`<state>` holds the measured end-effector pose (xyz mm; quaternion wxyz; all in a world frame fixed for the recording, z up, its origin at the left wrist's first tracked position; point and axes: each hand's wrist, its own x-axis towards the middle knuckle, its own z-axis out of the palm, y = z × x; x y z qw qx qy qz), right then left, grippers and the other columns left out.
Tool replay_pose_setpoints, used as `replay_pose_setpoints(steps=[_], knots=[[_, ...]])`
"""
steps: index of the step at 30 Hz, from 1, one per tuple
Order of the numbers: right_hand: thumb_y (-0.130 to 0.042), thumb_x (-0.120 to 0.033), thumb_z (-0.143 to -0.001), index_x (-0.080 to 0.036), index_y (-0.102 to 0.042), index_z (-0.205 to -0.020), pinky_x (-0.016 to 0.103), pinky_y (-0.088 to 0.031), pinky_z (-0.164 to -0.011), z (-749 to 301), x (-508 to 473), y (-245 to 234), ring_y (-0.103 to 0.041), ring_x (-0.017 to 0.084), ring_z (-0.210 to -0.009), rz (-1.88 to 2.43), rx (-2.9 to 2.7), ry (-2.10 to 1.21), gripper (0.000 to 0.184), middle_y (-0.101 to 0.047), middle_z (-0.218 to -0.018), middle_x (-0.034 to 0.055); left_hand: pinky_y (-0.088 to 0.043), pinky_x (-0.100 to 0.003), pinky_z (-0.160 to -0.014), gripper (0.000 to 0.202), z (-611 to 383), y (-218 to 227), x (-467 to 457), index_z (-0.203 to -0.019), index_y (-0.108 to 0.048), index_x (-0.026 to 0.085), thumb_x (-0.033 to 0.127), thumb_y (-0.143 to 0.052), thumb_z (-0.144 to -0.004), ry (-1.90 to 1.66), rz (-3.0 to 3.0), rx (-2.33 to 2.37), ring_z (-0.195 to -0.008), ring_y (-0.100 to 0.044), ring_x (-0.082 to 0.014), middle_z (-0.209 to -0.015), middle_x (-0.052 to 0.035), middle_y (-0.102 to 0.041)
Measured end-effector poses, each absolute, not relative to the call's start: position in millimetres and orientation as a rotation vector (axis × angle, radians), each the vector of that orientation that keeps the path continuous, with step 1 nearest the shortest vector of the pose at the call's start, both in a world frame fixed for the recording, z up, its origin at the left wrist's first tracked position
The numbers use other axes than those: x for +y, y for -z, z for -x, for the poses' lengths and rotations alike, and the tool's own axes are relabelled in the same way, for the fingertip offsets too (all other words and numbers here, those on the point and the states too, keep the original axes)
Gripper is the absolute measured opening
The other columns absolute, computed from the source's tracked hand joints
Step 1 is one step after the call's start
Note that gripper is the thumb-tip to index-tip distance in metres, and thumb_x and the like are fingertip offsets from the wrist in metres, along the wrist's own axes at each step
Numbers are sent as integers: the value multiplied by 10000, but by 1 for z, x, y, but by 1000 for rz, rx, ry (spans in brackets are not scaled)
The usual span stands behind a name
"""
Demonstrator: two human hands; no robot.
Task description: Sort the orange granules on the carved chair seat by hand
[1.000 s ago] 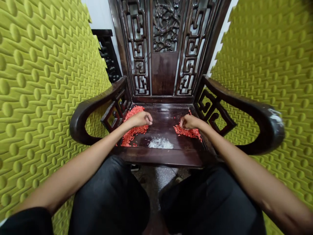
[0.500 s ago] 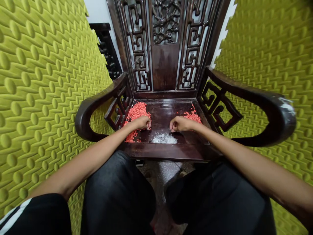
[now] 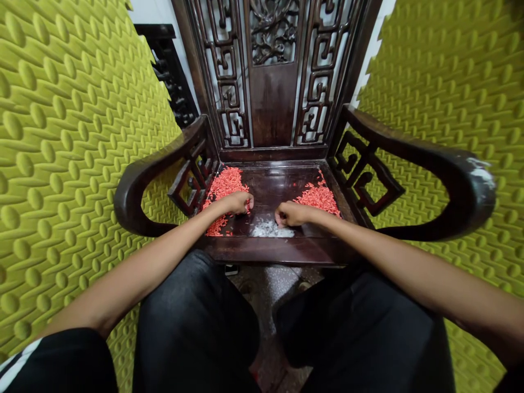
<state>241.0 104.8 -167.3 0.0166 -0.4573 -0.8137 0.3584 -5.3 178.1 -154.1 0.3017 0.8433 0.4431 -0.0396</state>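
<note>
My left hand (image 3: 236, 202) rests curled at the right edge of a heap of orange-red grains (image 3: 224, 184) on the dark wooden chair seat (image 3: 282, 183). My right hand (image 3: 290, 214) is curled just above a small patch of white grains (image 3: 270, 230), touching or nearly touching it. A second heap of orange-red grains (image 3: 320, 198) lies behind and to the right of that hand. Both hands have their fingers drawn together, and any grains inside them are hidden.
The seat belongs to a dark carved wooden armchair with curved arms (image 3: 161, 169) and a fretwork back (image 3: 272, 71). Green studded foam panels (image 3: 73, 164) stand on both sides. My black-clad knees (image 3: 196, 327) sit below the seat's front edge (image 3: 266, 251).
My right hand has moved left, from the right heap to the white grains, exposing more of that heap. My left hand stays near the left heap. The view has tilted slightly.
</note>
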Motion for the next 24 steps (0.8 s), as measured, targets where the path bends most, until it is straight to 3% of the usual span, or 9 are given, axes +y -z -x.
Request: replay_pose_setpoints(steps=[8,16,24], knots=[[-526,28,-659,-142,-737,-740,188,-464,-541,-245,106,157,-659,118,-548,1492,-2316,-1305,283,-714,-634,-4,-431,-215,-618,318,2,120,167,-884,-712,135,5,-582,-624,-166,-2190,1076,-658,-598,-128,-699,7,-663],[-555,-9,-722,-165,-669,-697,223,-572,-564,-237,100,156,-714,149,-569,1477,-2104,-1527,195,-711,-605,-5,-526,-236,-652,251,0,104,159,-943,-757,97,72,-627,-730,-290,-2021,956,-654,-665,-119,-732,-29,-720],[-633,-46,-748,-153,-680,-678,216,-554,-544,-237,100,155,-689,138,-547,1429,-1996,-1532,136,-709,-606,-3,-581,-260,-692,164,0,100,156,-864,-812,104,79,-749,-714,-360,-1752,916,-699,-727,-146,-755,-80,-782]])
